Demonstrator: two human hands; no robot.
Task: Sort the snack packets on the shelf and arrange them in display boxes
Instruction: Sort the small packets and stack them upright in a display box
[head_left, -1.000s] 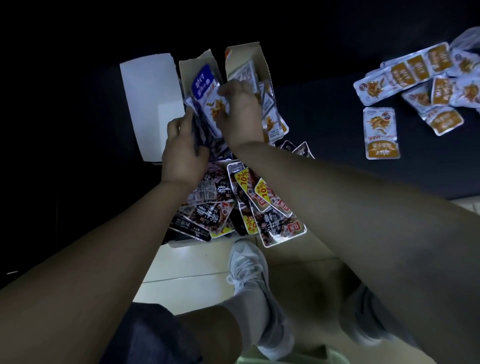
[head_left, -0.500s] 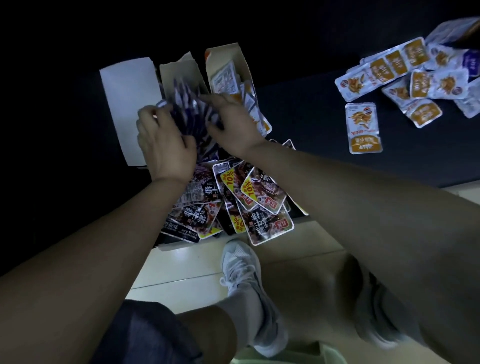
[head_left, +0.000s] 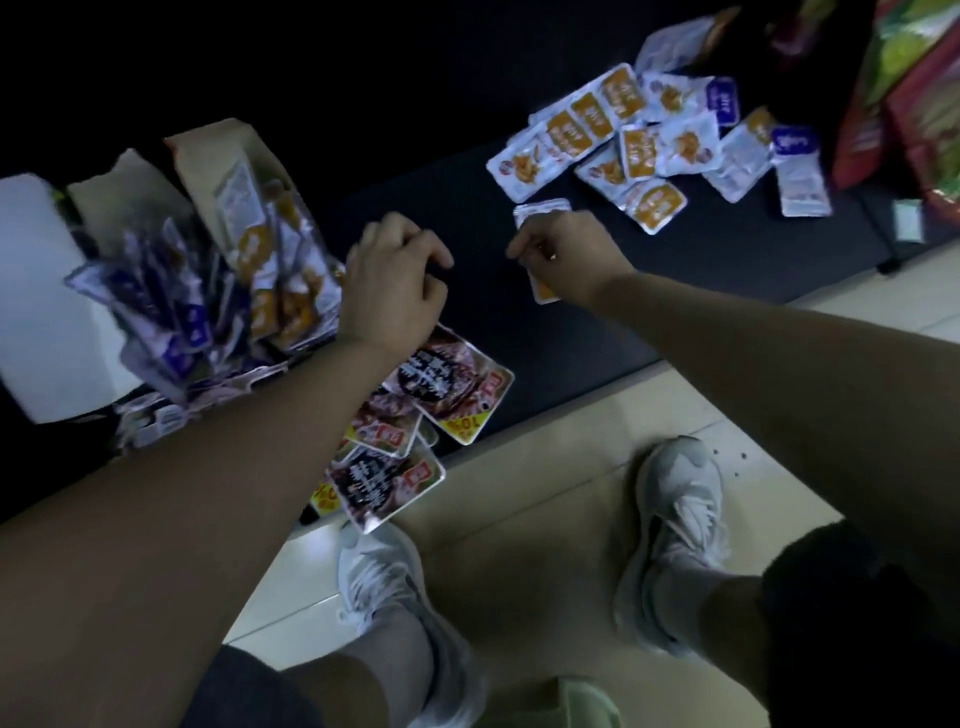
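We see right hand (head_left: 566, 254) fingers curled, pinching an orange packet (head_left: 544, 291); left hand (head_left: 395, 280) loosely curled, seemingly holding nothing; boxes (head_left: 213, 148) just left of its fingers; loose packets (head_left: 587, 114) beyond right fingertips.

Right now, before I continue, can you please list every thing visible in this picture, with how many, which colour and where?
shelf: one, black, across the top
display boxes: two, brown cardboard, left on shelf
white box: one, far left
purple packets: many, in the left brown box
boxed orange packets: many, in the right brown box
loose packets: many, orange-white, few purple-labelled, shelf's upper right
dark packets: several, black-red, yellow labels, shelf's front edge
large bags: a few, red, green, far right
shoes: two, grey, on beige floor
left hand: empty, fingers loosely curled
right hand: pinches one orange packet
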